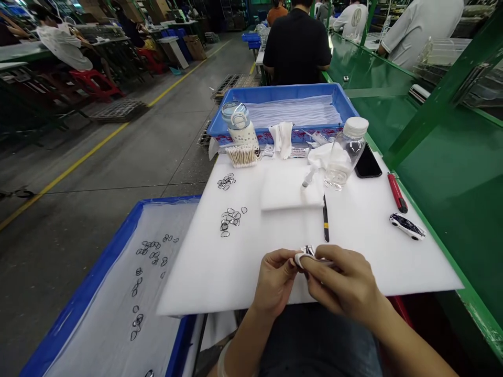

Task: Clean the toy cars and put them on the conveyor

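Note:
Near the front edge of the white foam-like board point(196, 283), my two hands meet. My left hand point(275, 280) pinches a small dark-rimmed piece point(297, 260), mostly covered by the fingers; it resembles the loose rings on the board. A strip of white cloth point(304, 256) passes over the fingertips of my right hand point(348, 283), which presses it against that piece. Just beyond my hands lie black tweezers point(326, 220) with a yellow band. Two groups of thin black-edged rings point(231, 217) rest on the board's left side.
A blue tray point(143, 209) at lower left carries more rings. Behind the board are cotton swabs point(241, 156), a tumbler point(240, 125), a clear bottle point(346, 154), a phone point(368, 161) and a blue bin point(283, 93). A red cutter point(396, 192) lies right. Co-workers sit ahead.

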Demonstrator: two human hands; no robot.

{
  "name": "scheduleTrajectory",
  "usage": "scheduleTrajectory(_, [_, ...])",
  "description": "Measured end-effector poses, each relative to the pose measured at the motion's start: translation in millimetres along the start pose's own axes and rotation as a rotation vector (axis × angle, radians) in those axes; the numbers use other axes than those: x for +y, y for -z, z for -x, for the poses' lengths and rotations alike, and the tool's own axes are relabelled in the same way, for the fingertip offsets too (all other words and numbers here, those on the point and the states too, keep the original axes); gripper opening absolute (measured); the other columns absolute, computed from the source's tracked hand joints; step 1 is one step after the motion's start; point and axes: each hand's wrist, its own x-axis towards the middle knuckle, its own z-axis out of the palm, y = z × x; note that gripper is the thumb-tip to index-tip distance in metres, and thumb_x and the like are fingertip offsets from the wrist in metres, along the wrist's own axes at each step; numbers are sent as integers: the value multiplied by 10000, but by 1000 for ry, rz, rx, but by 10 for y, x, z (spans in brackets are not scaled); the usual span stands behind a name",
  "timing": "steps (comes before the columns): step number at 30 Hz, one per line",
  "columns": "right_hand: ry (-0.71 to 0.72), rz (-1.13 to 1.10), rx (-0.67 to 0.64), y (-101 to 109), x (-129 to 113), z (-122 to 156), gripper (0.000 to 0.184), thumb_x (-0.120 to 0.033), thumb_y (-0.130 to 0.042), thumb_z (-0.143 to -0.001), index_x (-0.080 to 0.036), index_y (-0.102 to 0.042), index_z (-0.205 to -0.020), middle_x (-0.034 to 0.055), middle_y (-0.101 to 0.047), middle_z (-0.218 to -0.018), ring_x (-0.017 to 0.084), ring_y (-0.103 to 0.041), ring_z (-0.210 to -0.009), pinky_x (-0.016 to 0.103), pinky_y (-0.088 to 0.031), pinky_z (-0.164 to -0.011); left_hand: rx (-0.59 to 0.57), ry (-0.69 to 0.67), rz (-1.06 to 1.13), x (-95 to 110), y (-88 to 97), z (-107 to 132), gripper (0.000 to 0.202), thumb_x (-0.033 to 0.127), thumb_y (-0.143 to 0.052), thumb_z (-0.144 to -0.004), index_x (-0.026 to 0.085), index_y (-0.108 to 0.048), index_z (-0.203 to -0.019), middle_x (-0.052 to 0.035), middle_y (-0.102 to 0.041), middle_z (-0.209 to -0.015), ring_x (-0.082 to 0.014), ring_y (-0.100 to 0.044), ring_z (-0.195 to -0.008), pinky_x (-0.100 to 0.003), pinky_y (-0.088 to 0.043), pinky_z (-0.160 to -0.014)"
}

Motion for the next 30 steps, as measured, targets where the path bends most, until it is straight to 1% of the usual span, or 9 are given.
scheduleTrajectory(5, [19,-74,-116,21,4,40,175,-115,-522,-876,-154,-641,-998,37,-603,-767,120,-539,-600,255,-415,-518,-1,-11,-9,-14,24,-1,232,361,-932,-562,241,-795,-706,-8,-742,-669,-89,-668,-624,-167,-556,-653])
scheduleTrajectory(8, [-167,-102,-212,133,88,174,147,-138,-510,-908,-179,-651,-921,-5,-546,-663,99,-474,-523,241,-347,-491,-7,-27,-30,-16,29,-4,227,381,-916,-592,246,-800,-733,-15,-745,-675,-97,-684,-638,-162,-567,-637])
scheduleTrajectory(11, [-399,-57,-468,171,156,371,98,-249,-587,-917,-185,-661,-914,-5,-562,-682,109,-522,-535,240,-355,-510,-15,-50,-54,32,59,14,219,377,-898,-631,226,-801,-756,-24,-749,-688,-95,-687,-644,-155,-572,-647])
scheduleTrajectory(13, [-459,-28,-569,134,164,492,130,-296,-656,-880,-185,-656,-948,3,-595,-745,128,-559,-569,250,-374,-532,-3,-91,-97,90,110,49,202,349,-891,-651,218,-799,-773,-21,-755,-708,-96,-694,-666,-152,-576,-677])
scheduleTrajectory(15, [-448,-31,-544,72,149,575,142,-289,-659,-878,-184,-646,-973,2,-605,-772,130,-558,-577,255,-376,-539,37,-186,-272,149,175,100,149,305,-863,-698,231,-797,-809,-12,-766,-751,-107,-709,-707,-165,-582,-715])
scheduleTrajectory(18, [-413,-62,-454,-4,122,609,125,-293,-621,-908,-181,-643,-959,-3,-595,-755,123,-531,-564,255,-357,-528,78,-441,-813,187,236,180,114,201,-796,-770,244,-783,-875,0,-770,-832,-119,-712,-766,-193,-579,-754])
scheduleTrajectory(22, [-497,-195,-423,-14,122,564,194,-374,-629,-907,-186,-657,-945,-10,-584,-732,108,-519,-573,235,-354,-528,-34,-780,-1358,97,191,238,178,82,-718,-814,171,-742,-966,-33,-746,-886,-136,-688,-811,-235,-561,-778])
scheduleTrajectory(25, [-557,-236,-363,-17,124,536,169,-319,-567,-944,-183,-668,-957,-2,-605,-747,103,-551,-611,221,-376,-557,-102,-874,-1451,-2,129,238,188,60,-676,-847,143,-714,-1011,-53,-712,-889,-147,-659,-821,-263,-558,-755])
scheduleTrajectory(30, [-583,-168,-314,-86,84,522,186,-289,-540,-948,-173,-679,-905,-1,-623,-731,98,-547,-572,228,-359,-541,-141,-839,-1469,-68,104,224,193,77,-662,-864,154,-709,-1035,-49,-663,-897,-147,-630,-826,-263,-551,-735])
